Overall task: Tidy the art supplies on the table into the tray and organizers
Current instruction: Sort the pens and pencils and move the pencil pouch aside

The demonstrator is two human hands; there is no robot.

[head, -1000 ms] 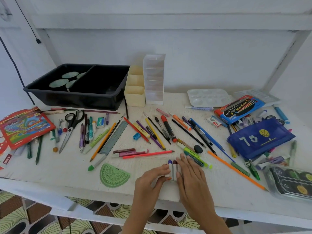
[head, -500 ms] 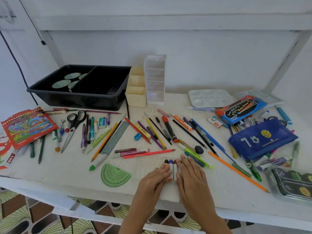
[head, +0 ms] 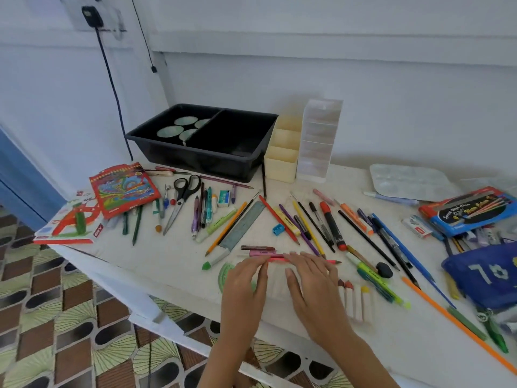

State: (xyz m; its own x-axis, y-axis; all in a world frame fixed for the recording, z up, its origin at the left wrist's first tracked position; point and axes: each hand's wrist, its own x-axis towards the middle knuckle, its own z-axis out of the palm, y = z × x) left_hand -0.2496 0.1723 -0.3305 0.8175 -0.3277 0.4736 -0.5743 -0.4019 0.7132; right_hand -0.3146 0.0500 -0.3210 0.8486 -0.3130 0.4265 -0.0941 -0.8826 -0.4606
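Observation:
My left hand (head: 246,278) pinches the left end of a neon pink pencil (head: 277,259) lying near the table's front edge. My right hand (head: 310,281) lies over the pencil's middle with relaxed, spread fingers. Several white-wrapped crayons (head: 355,301) lie side by side just right of my right hand, untouched. A black two-part tray (head: 201,161) stands at the back, with a cream organizer (head: 281,169) and a clear organizer (head: 316,163) on its right. Pencils, pens and markers are scattered across the table.
A green protractor (head: 226,271) lies partly under my left hand. Scissors (head: 183,196), a ruler (head: 243,225) and colouring books (head: 123,189) sit to the left. A blue pouch (head: 481,273), a pencil box (head: 470,211) and a palette (head: 408,182) are on the right.
Both hands left the crayons and moved up and left onto the pink pencil. The crayons now lie to the right of my right hand. The view swung to the left.

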